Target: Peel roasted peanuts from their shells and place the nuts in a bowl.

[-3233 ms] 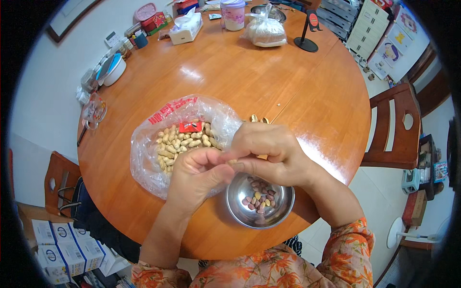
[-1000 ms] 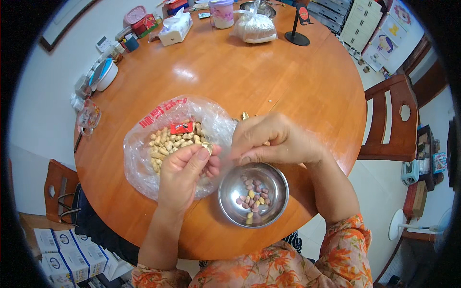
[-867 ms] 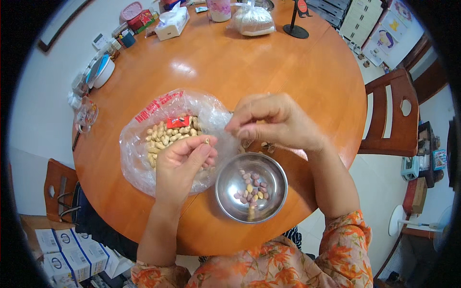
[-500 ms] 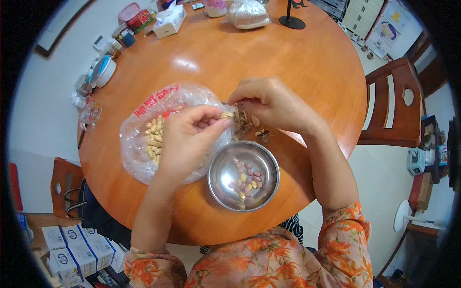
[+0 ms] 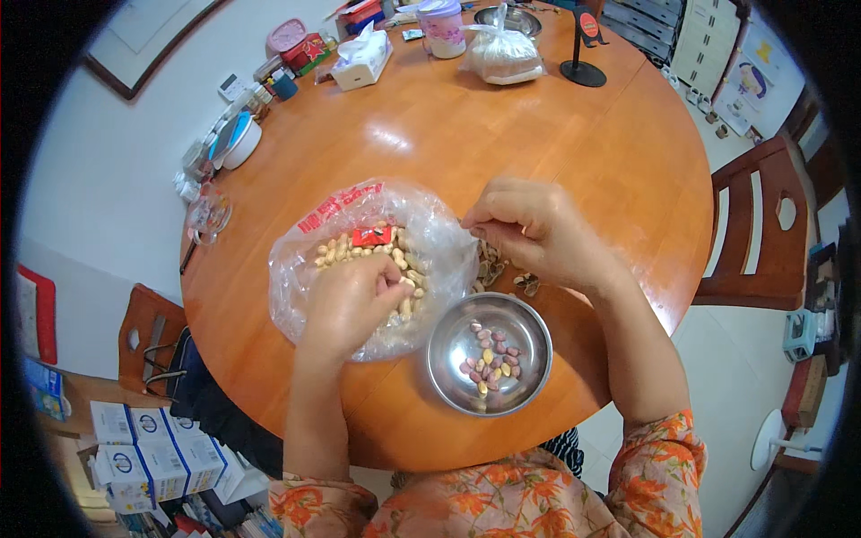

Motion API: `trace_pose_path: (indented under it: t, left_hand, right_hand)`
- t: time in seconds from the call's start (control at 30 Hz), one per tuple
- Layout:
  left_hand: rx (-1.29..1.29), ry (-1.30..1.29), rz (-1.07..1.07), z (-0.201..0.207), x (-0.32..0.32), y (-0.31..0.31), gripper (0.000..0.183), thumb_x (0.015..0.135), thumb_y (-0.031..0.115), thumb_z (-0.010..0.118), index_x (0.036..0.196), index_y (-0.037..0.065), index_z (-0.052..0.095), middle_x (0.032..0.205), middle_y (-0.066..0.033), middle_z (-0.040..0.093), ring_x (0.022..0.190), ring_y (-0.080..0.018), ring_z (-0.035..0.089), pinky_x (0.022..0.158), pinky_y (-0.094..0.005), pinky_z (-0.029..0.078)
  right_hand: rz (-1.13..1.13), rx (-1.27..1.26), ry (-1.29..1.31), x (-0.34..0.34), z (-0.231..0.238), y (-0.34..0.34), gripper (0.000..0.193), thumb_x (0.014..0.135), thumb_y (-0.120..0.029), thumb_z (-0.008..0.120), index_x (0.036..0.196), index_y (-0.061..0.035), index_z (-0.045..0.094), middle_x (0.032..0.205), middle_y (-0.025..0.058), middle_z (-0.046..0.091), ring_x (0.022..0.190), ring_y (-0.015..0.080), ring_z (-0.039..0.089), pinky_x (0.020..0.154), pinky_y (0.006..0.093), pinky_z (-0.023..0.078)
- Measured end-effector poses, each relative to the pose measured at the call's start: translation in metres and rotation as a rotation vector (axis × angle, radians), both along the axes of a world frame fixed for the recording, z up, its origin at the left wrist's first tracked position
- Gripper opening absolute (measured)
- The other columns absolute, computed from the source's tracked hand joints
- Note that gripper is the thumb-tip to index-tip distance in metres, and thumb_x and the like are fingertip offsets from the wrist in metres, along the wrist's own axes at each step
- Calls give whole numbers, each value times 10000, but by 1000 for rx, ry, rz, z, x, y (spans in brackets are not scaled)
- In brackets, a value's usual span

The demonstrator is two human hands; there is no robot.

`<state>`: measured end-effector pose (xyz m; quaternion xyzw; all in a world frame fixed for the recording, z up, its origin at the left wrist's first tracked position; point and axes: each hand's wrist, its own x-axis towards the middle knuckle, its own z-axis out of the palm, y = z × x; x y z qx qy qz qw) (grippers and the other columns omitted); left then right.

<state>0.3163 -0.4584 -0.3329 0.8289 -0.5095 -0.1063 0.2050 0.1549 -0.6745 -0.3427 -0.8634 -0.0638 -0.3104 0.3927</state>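
Observation:
A clear plastic bag (image 5: 291, 296) with red print lies spread open on the table, holding unshelled peanuts (image 5: 336, 251) and a small red packet (image 5: 372, 236). Over it is my left hand (image 5: 345, 305), thumb and forefinger closed on a pale peanut that is mostly hidden. My right hand (image 5: 543, 224) is pinched over a pile of broken peanut shells (image 5: 491, 264) just right of the bag; what its fingertips hold, if anything, does not show. Nearer me stands a round steel bowl (image 5: 442, 377) with several shelled kernels (image 5: 489, 359), some reddish, some yellowish.
The round wooden table (image 5: 430, 143) carries a tissue box (image 5: 363, 61), a lidded cup (image 5: 442, 31), a tied bag (image 5: 504, 58) and a black stand (image 5: 583, 72) at the far side. A glass mug (image 5: 211, 215) stands at the left edge. A wooden chair (image 5: 758, 224) is at the right.
My left hand has drawn back from beside the right hand to over the peanuts in the bag. My right hand stays pinched near the shells. The whole view has shifted a little.

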Motion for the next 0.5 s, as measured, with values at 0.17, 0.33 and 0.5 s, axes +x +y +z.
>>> trace_pose_path:
  t: [0.17,0.33,0.5]
  left_hand:
    - [29,95,-18,-4,-3,-2,198,774,129,772,869,43,621,660,-23,592,599,-109,559,557,-288,449]
    - [-35,310,-28,-7,2,2,187,818,38,724,952,47,594,756,-55,630,714,-146,647,622,-307,492]
    - [-536,1072,26,-1,5,1,270,900,-42,643,1148,9,549,1028,-56,617,921,-112,624,766,-236,530]
  right_hand:
    - [24,17,35,2,-2,2,128,836,33,669,955,-10,690,870,106,656,825,254,649,711,338,517]
    - [81,8,32,5,1,10,126,847,5,680,970,-16,693,868,109,655,836,260,651,728,354,516]
    - [177,133,76,3,3,26,230,853,-58,711,1081,-34,696,950,116,673,893,263,658,794,361,512]
